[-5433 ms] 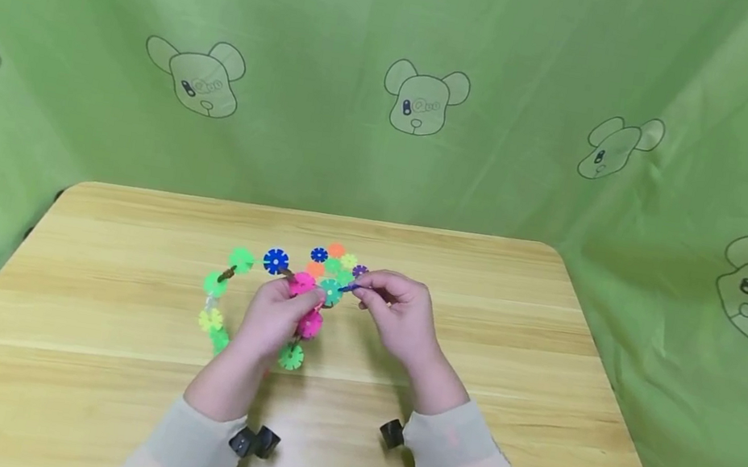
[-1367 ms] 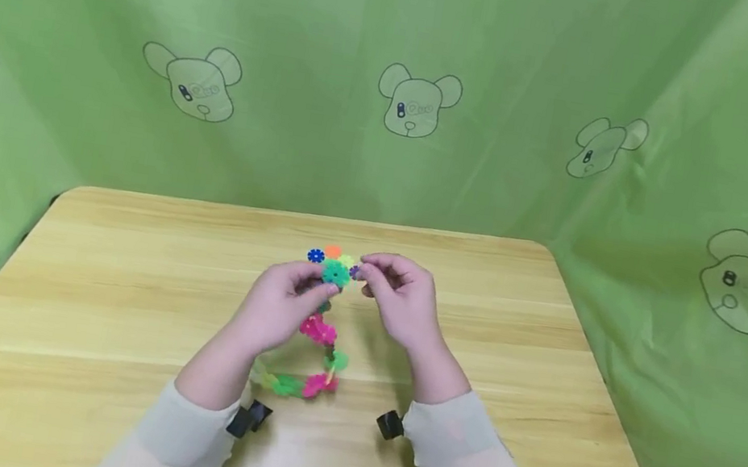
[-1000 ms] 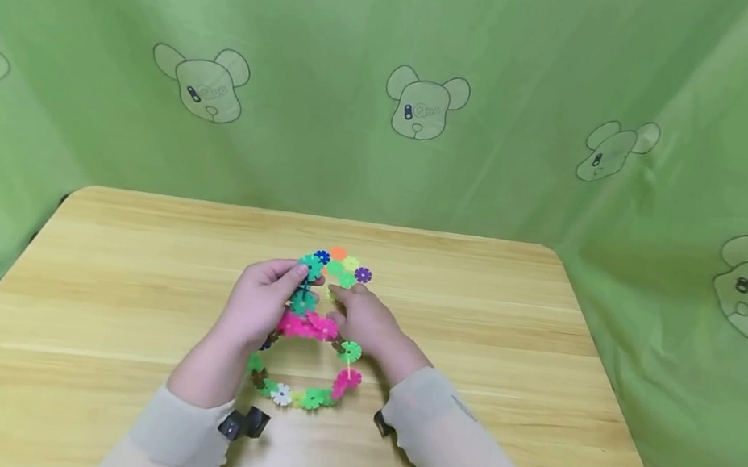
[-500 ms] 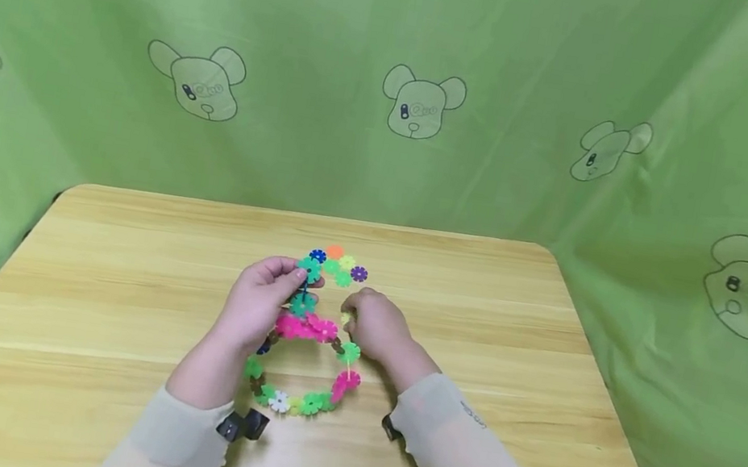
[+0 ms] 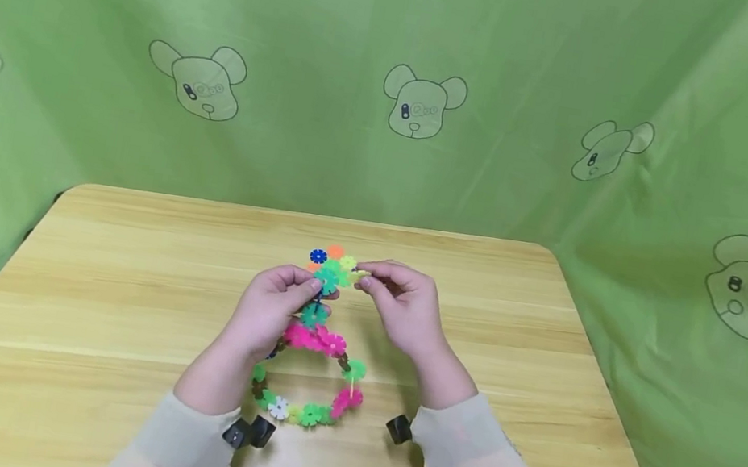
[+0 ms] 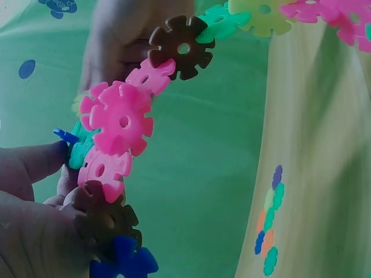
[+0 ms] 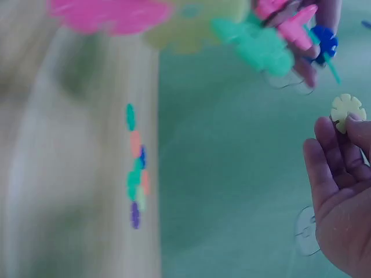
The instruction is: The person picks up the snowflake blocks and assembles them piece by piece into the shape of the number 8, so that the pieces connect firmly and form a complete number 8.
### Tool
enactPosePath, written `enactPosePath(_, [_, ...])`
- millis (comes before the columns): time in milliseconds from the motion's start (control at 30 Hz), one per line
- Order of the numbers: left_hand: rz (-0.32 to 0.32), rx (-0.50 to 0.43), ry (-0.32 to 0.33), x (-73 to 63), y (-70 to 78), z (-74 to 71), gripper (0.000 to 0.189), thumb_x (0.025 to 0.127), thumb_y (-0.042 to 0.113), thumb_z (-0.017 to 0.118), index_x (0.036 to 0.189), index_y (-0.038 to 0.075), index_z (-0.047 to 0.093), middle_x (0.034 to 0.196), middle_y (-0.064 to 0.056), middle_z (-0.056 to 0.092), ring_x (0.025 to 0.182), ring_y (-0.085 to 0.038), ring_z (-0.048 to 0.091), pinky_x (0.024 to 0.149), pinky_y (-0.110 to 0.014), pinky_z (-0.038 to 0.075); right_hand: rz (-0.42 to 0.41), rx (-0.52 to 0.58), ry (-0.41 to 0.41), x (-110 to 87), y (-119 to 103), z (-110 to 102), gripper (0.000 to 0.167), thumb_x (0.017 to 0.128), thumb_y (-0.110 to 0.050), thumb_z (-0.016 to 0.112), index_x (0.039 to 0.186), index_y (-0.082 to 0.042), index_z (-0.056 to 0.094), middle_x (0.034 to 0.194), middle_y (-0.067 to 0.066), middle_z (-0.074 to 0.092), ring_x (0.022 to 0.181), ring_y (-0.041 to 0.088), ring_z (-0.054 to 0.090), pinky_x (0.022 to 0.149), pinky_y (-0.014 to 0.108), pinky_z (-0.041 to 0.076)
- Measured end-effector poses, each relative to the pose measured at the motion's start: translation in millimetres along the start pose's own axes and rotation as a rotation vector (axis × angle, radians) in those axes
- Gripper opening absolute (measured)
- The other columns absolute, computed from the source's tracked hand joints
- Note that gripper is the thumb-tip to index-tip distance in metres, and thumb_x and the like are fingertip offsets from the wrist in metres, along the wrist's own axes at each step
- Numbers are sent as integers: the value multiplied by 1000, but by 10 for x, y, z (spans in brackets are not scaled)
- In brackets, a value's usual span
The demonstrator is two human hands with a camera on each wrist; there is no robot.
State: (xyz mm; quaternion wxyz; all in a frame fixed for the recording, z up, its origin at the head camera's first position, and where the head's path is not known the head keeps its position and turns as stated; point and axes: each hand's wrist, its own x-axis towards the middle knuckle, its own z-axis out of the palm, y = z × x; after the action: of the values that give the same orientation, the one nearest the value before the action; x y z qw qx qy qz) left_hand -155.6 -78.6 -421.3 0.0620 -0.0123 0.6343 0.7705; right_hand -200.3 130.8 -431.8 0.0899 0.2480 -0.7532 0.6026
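In the head view my left hand (image 5: 270, 307) pinches a teal snowflake disc (image 5: 327, 282) between thumb and fingers. Below it, a blue disc seen edge-on and a second teal disc (image 5: 313, 315) join it to a ring of slotted discs. Pink discs (image 5: 331, 343) lie at the ring's top, with green, brown, white and more pink ones around it. To the right my right hand (image 5: 409, 308) holds a pale yellow disc (image 7: 346, 109) by thumb and fingertips, close beside the teal disc and apart from the chain in the right wrist view.
Behind the hands, loose discs lie on the wooden table (image 5: 513, 329), among them a blue disc (image 5: 318, 256), an orange disc (image 5: 337, 251) and a purple disc (image 7: 135, 215). A green curtain (image 5: 298, 156) with bear-head outlines hangs behind the table.
Earlier my right hand held a blue disc at the chain; then it reached to the table and picked up the yellow disc, now raised beside the teal disc. The ring has swung down toward me.
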Motion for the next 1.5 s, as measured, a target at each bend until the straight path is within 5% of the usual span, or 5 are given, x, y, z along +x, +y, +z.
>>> enactPosePath(833, [32, 129, 14, -73, 127, 140, 12, 103, 0, 63, 96, -8, 68, 85, -15, 76, 63, -12, 69, 58, -22, 59, -475, -308, -49, -50, -255, -35, 23, 86, 21, 74, 95, 0, 80, 89, 9, 75, 74, 21, 69, 70, 20, 57])
enactPosePath(933, [36, 116, -6, -80, 117, 136, 9, 104, -1, 60, 99, -7, 64, 86, -12, 76, 65, -13, 68, 60, -22, 58, -398, -267, -72, -40, -243, -30, 20, 88, 18, 74, 98, 2, 80, 94, 11, 77, 81, 25, 73, 74, 26, 62])
enactPosePath(1067, [28, 122, -28, -91, 90, 119, 17, 109, 3, 49, 119, -6, 60, 96, -13, 74, 73, -15, 67, 63, -23, 58, -110, -202, -54, 9, -23, -44, 24, 92, 8, 76, 116, 4, 76, 107, 19, 76, 93, 31, 74, 81, 36, 64])
enactPosePath(1267, [-5, 69, 18, -109, 85, 51, 39, 111, 7, 35, 142, -4, 56, 100, -11, 65, 82, -16, 65, 67, -23, 57, 346, -468, -178, 102, 641, -1, 36, 103, -15, 69, 136, -1, 68, 116, 13, 72, 100, 25, 67, 92, 41, 59])
enactPosePath(1500, [-12, -7, 45, -116, 84, 37, 38, 113, 12, 34, 134, -9, 58, 90, -2, 61, 80, -11, 60, 70, -20, 54, 438, -748, -438, 170, 894, 229, 51, 110, -27, 59, 157, -10, 50, 145, 19, 60, 135, 36, 57, 119, 51, 40])
